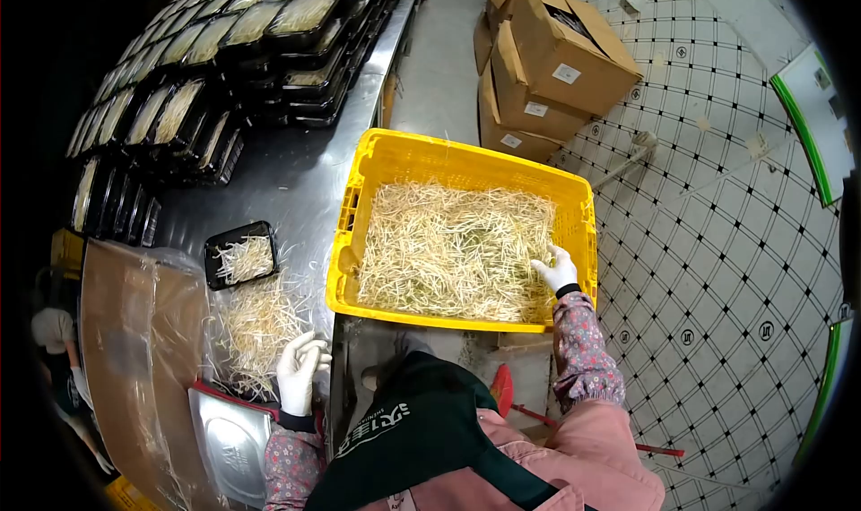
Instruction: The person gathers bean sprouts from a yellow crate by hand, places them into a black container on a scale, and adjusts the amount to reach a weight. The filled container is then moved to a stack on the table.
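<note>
A yellow crate holds a thick layer of pale bean sprouts. My right hand, in a white glove, is at the crate's right side over the edge of the sprouts, its fingers apart and nothing seen in them. On the metal table, my left hand, also gloved, hovers beside a loose pile of sprouts with its fingers spread and bent, holding nothing visible. Just above that pile sits a black tray partly filled with sprouts. A scale lies left of my left wrist.
Stacks of filled black trays cover the far left of the metal table. Cardboard boxes are piled behind the crate. A brown carton in plastic stands at left. Another person is at the far left edge.
</note>
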Tool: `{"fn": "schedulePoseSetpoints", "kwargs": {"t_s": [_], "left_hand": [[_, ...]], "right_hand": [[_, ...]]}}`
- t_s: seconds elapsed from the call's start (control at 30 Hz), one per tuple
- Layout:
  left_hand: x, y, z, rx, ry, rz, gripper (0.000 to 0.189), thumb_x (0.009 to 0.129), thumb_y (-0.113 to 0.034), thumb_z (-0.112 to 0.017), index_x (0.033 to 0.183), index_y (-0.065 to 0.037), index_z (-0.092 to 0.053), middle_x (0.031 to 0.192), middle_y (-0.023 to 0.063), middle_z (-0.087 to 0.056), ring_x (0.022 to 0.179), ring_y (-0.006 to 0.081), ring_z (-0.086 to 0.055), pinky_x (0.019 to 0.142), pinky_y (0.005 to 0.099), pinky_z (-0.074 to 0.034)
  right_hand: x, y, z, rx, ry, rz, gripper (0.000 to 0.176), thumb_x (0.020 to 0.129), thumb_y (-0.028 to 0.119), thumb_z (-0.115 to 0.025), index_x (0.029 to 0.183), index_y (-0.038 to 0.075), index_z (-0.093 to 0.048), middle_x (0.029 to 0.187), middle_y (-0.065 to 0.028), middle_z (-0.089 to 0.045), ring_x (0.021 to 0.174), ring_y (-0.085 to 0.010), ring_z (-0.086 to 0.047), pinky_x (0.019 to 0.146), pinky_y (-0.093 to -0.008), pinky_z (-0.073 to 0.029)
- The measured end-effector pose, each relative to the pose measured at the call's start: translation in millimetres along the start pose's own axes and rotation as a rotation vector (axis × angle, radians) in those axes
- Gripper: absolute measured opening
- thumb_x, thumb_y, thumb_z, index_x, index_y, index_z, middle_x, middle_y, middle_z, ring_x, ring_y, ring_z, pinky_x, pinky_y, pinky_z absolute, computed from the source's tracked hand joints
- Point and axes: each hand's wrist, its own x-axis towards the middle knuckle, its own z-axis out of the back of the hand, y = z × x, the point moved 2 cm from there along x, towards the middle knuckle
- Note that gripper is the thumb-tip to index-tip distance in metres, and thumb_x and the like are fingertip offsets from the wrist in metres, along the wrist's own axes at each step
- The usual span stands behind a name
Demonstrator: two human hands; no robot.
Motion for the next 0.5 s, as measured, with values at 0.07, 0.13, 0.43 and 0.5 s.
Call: {"fn": "schedulePoseSetpoints", "kwargs": {"t_s": [0.07,0.13,0.43,0.5], "left_hand": [[7.5,0.1,-1.8,0.018,0.001,0.009,0.035,0.096,-0.006,-0.058,0.129,0.002,-0.050,0.107,0.0107,-0.066,0.083,0.0136,-0.066,0.073,0.0235,-0.054],[-3.2,-15.5,-25.1,0.062,-0.012,-0.001,0.036,0.095,-0.005,-0.059,0.129,0.001,-0.051,0.107,0.0107,-0.066,0.083,0.0138,-0.066,0.073,0.0238,-0.054],[73.5,-27.8,-181.3,0.472,0.208,-0.080,0.053,0.086,-0.010,-0.071,0.135,-0.003,-0.051,0.123,0.0131,-0.061,0.107,0.0201,-0.061,0.093,0.0309,-0.049],[101.3,-19.2,-222.9,0.864,0.414,-0.305,0.060,0.083,-0.020,-0.073,0.137,-0.007,-0.051,0.132,0.0164,-0.057,0.123,0.0307,-0.054,0.104,0.0385,-0.043]], "right_hand": [[13.7,20.2,-10.1,-0.161,-0.085,0.132,0.077,0.075,0.039,-0.080,0.134,0.000,-0.052,0.139,-0.0228,-0.049,0.131,-0.0337,-0.046,0.111,-0.0397,-0.036],[35.2,35.1,-29.8,-0.151,0.034,0.162,0.082,0.075,0.044,-0.077,0.139,0.001,-0.047,0.145,-0.0209,-0.044,0.136,-0.0330,-0.039,0.113,-0.0396,-0.032],[152.7,81.3,-85.3,-0.505,0.371,0.343,0.108,0.074,0.068,-0.067,0.152,0.006,-0.025,0.157,-0.0146,-0.027,0.147,-0.0335,-0.019,0.119,-0.0504,-0.015],[134.9,67.7,-100.3,-0.490,0.253,0.415,0.105,0.076,0.066,-0.066,0.152,0.006,-0.024,0.156,-0.0156,-0.027,0.146,-0.0340,-0.020,0.118,-0.0516,-0.015]]}}
